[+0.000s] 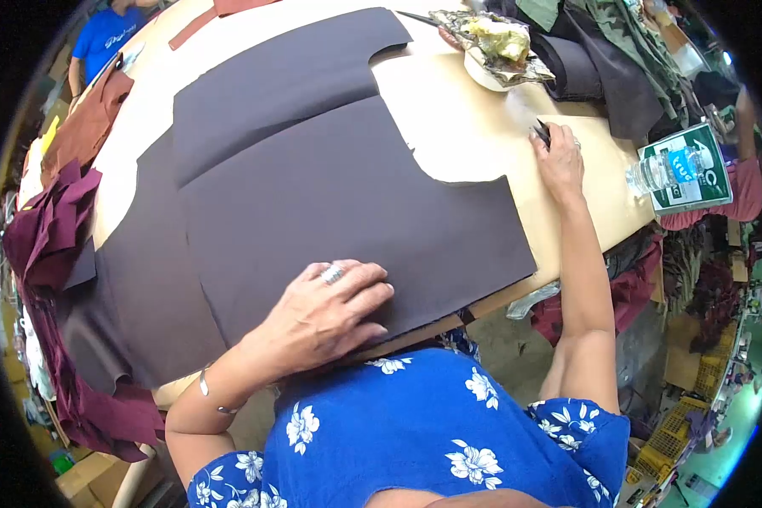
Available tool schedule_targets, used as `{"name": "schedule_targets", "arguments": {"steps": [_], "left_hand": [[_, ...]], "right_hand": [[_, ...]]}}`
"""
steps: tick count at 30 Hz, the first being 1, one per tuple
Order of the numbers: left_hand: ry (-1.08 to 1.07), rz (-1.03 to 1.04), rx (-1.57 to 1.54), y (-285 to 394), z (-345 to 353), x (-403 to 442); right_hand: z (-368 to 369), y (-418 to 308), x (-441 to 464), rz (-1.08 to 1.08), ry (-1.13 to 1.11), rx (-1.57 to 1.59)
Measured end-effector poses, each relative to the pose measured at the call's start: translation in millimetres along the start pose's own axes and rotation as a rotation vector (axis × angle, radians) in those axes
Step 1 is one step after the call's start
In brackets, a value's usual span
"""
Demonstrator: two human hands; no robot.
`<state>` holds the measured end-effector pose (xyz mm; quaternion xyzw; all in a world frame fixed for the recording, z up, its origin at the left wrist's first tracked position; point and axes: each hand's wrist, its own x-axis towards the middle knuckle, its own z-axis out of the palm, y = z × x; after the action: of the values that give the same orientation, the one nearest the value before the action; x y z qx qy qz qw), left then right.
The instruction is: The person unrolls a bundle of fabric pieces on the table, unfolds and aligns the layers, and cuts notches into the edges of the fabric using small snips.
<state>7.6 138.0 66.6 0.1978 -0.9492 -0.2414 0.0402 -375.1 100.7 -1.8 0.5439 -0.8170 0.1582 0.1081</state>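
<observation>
Lying in a crumpled heap at the far left, dark maroon fabric [55, 224] borders the table, with rust-brown cloth pieces [89, 127] beyond it and a person in a blue shirt [106, 42] at the far side. Next comes a broad, flat panel of charcoal-brown woven cloth [313, 203], spread over the middle of the cream tabletop [474, 118] and reaching its near edge; a ridge crosses it, either crease or overlap.

The left hand [334, 309] rests on the panel near that edge, fingers loosely extended and slightly bent, apparently gripping nothing. Should its pressure drift sideways, the cloth could ruck up or layers slip out of line.

Farther right, a pale yellow, food-like lump [508, 42] sits in crumpled foil over a white dish [483, 76]; a bump there could stain the cloth. The right hand [560, 165] is beside it, fingers closed around a small, dark, pointed tool [543, 133] whose type is unclear; a careless sweep back might snag the panel. Past dark and camouflage fabric [601, 68], a clear plastic bottle with a blue label [648, 176] overlaps a green-and-white printed box or card [711, 161]; a stray elbow could topple it.
</observation>
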Motion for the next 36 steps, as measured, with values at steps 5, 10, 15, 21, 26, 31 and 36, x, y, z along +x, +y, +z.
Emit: {"name": "schedule_targets", "arguments": {"steps": [5,10,15,21,26,31,36], "left_hand": [[0.246,-0.099,-0.079,-30.3,-20.0,12.5],[0.419,-0.326,-0.08,-70.3,-33.4,32.8],[0.389,-0.366,-0.096,-80.5,-38.1,38.3],[0.359,-0.323,-0.102,-84.3,-37.5,56.0],[0.368,-0.23,-0.304,-84.2,-32.9,116.2],[0.423,-0.342,-1.102,-85.4,-25.1,213.1],[0.486,-0.18,-1.319,-97.9,-10.2,256.9]], "right_hand": [[6.5,-6.2,16.1,-0.187,0.162,0.113],[29.3,-51.0,62.3,0.336,-0.087,0.568],[72.4,-49.6,79.2,0.025,0.12,1.321],[64.4,-37.9,76.1,-0.04,0.087,1.357],[32.7,-24.4,65.5,0.159,-0.238,1.979],[17.9,-51.0,61.0,0.462,-0.162,1.92],[45.8,-60.6,64.8,0.299,-0.014,1.652]]}}
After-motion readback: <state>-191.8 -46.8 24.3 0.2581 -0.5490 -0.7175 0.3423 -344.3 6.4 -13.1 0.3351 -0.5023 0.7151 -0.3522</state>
